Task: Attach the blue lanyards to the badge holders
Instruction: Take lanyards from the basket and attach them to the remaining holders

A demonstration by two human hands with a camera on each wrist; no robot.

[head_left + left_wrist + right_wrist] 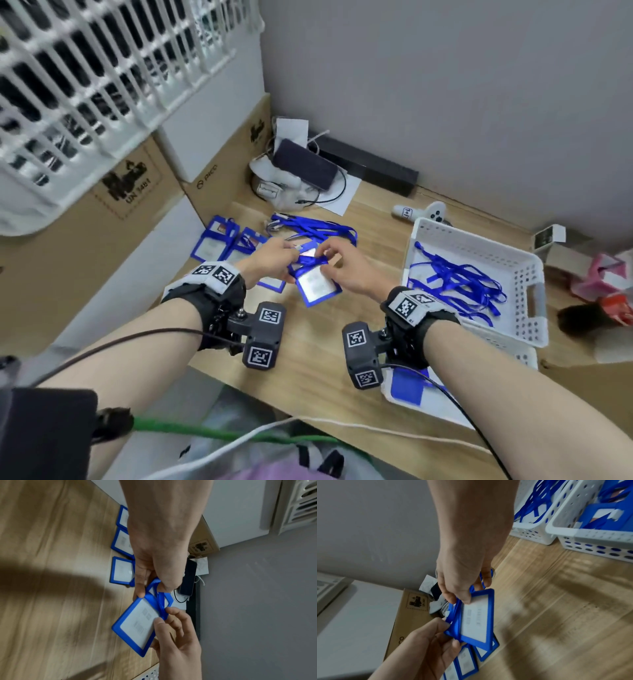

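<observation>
A badge holder (317, 281) is pinched by the left hand (270, 257), steadied while the right hand (346, 265) pinches its lanyard (310, 261).

Office storeroom or back-room packing corner indicated. Wood-grain surface (325, 356) set into corner of plain grey wall (445, 85). Cardboard shipping cartons (130, 192) with printed hazard marks stacked at left, white slatted crates (102, 68) piled above. Perforated white baskets (527, 284) used for sorting blue lanyards (455, 277). Blue badge holders (214, 240) laid out in row. Phone (305, 164), cables and loose paper (342, 195) left against wall.
</observation>
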